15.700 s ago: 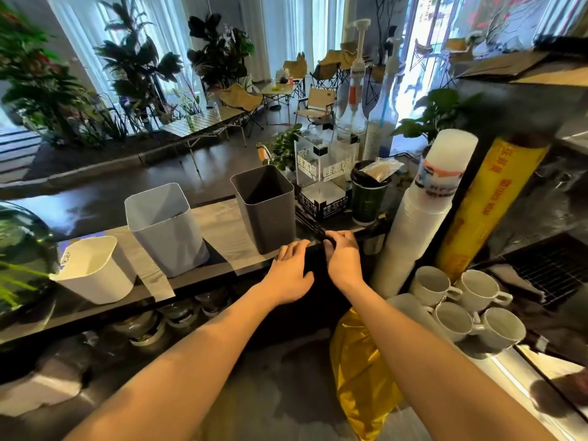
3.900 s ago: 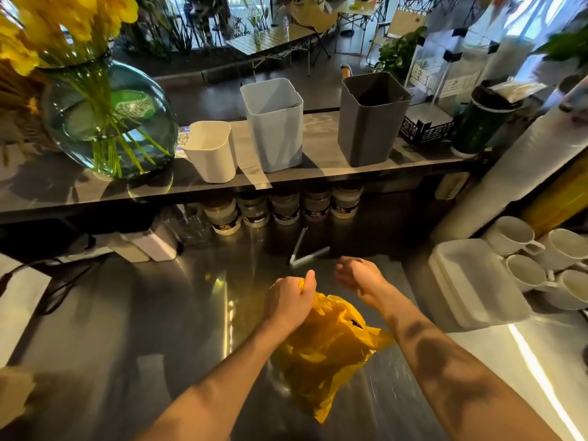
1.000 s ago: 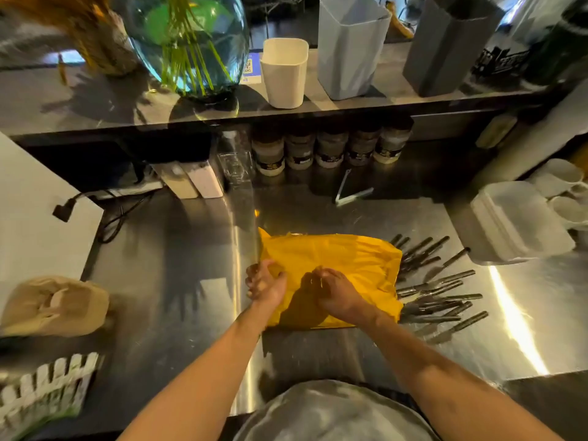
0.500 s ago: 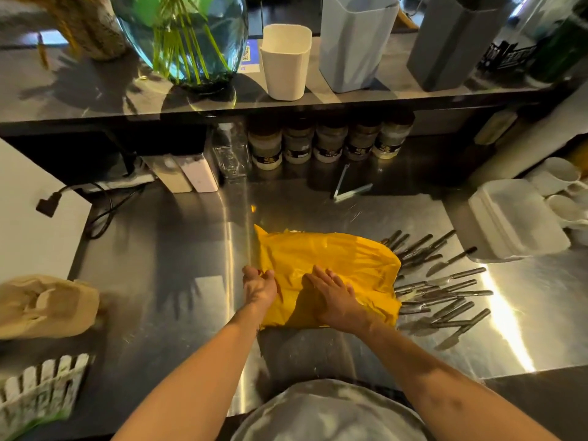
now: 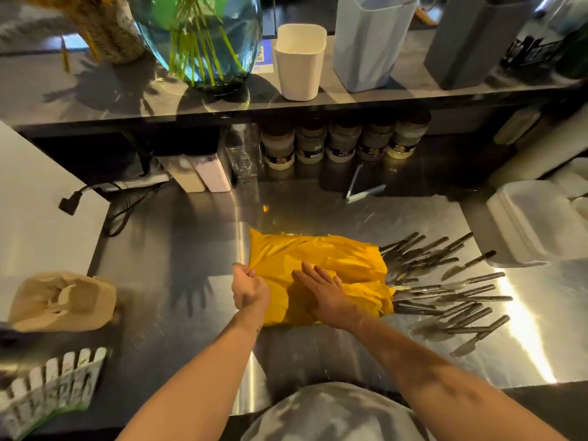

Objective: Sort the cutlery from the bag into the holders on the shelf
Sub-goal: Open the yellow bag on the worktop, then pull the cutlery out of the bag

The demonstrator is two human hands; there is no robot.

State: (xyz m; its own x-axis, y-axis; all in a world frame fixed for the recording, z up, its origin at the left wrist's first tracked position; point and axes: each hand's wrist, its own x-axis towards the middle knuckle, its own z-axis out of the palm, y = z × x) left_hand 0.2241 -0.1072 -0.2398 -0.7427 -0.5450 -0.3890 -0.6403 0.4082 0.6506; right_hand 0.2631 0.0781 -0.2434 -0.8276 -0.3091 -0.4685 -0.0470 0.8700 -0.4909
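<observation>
A yellow plastic bag (image 5: 334,259) lies flat on the steel counter (image 5: 191,265). My left hand (image 5: 248,289) grips the bag's left edge in a fist. Flat on top of the bag rests my right hand (image 5: 321,292), fingers straight. Several dark-handled pieces of cutlery (image 5: 445,294) fan out on the counter from the bag's right side. On the shelf above stand three holders: a small white one (image 5: 300,63), a pale blue one (image 5: 370,43) and a dark grey one (image 5: 474,43).
A glass vase (image 5: 203,39) with green stems stands on the shelf's left. Several jars (image 5: 343,143) line up under the shelf. White lidded trays (image 5: 534,222) sit at right, a crumpled paper bag (image 5: 63,302) at left, a cable (image 5: 105,202) behind it.
My left hand has closed on the bag's left edge and my right hand has flattened out on top of it. The bag and the cutlery have hardly shifted.
</observation>
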